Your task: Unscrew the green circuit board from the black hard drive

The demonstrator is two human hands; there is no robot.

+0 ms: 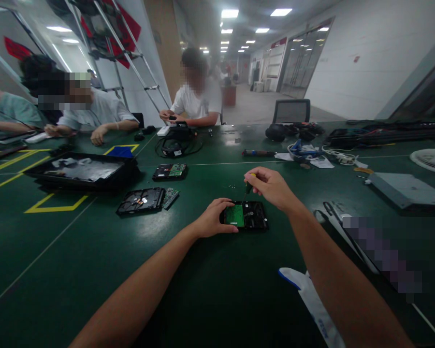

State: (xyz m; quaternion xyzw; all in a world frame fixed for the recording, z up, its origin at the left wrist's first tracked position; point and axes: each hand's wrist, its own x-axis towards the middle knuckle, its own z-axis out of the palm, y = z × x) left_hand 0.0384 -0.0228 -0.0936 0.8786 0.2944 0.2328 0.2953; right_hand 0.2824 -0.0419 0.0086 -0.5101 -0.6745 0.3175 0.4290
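A black hard drive (255, 217) with a green circuit board (235, 215) lies flat on the green table before me. My left hand (217, 218) is closed around its left end, thumb along the near edge and fingers at the far edge. Above the drive, my right hand (270, 186) grips a screwdriver (248, 186) with a dark and yellow handle, pointing down at the board's far edge. Whether its tip sits in a screw is too small to tell. A few tiny screws (232, 186) lie just beyond the drive.
To the left are another hard drive (141, 200), a loose circuit board (170, 198), a third drive (169, 171) and a black tray (83, 171). A white glove (317, 304) lies under my right forearm. A grey metal box (408, 189) stands right. People sit across the table.
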